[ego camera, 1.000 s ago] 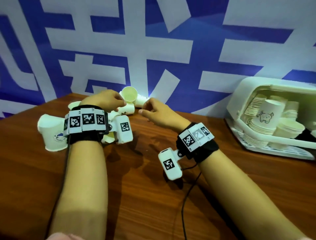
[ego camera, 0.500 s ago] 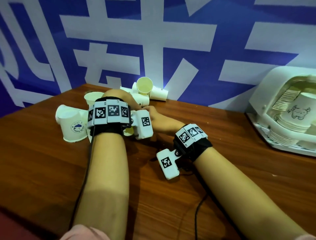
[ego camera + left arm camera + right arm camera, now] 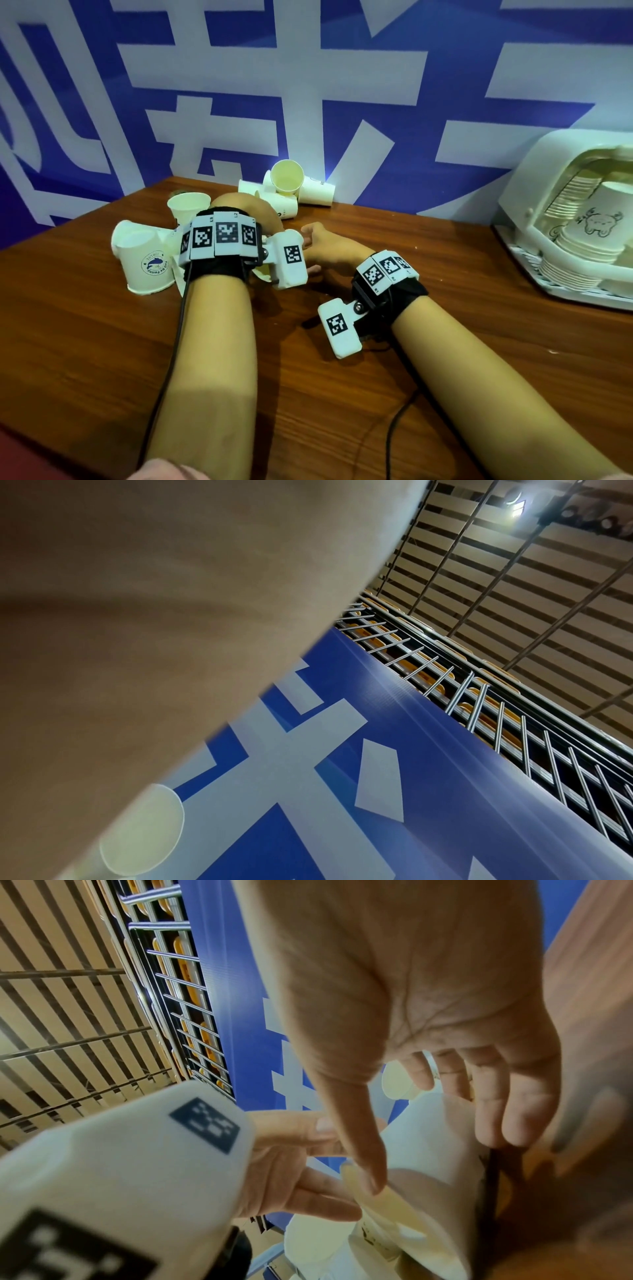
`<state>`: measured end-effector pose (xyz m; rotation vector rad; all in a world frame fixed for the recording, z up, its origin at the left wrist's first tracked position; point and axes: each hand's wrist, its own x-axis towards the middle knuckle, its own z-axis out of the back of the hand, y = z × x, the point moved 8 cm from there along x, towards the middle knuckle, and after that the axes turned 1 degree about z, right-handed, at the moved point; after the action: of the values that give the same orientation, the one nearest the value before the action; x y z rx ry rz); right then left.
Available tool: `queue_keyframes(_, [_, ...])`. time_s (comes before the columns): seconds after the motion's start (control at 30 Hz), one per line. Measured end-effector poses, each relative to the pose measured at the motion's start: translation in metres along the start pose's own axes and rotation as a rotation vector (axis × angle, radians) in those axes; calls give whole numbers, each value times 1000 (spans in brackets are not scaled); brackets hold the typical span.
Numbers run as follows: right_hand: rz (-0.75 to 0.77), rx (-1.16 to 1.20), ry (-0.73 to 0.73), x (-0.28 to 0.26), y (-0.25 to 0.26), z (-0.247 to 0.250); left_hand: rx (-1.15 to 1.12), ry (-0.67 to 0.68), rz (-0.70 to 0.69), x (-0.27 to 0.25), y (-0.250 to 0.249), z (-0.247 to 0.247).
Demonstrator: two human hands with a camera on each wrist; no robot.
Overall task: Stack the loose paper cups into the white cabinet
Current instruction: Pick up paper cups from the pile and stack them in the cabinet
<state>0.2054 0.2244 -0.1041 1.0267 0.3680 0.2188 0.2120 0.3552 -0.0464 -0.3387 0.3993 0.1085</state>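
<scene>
Both hands sit in the cup pile at the far left of the desk (image 3: 308,394). Right hand (image 3: 411,1015): thumb and curled fingers (image 3: 493,1104) pinch a white cup (image 3: 428,1150) lying on its side. Left hand (image 3: 253,212) is hidden behind its wrist band; the right wrist view shows its fingers straight against the same cup, but a real grip can't be confirmed. Risks: a thin paper wall crushes under a hard pinch; a crooked nest jams; a sweeping forearm rolls the loose cups (image 3: 291,192) off the far edge. Count: two hands; roughly seven loose cups visible, more likely hidden under the hands; one white cabinet (image 3: 527,192) far right, open, already holding several stacks, number unclear.
</scene>
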Motion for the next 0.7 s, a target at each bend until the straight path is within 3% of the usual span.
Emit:
queue_keyframes(0.2, [-4,-48,-8,-7,4,17,114,44,-81,-13,-23,-11])
queue_keyframes(0.43, [88,-276,-188,-23,18,55,-34,-2,-187,3,-43,-16])
queue_keyframes(0.7, [152,-200,-265,-55,39,88,-173,-66,-409,-5,-76,-10])
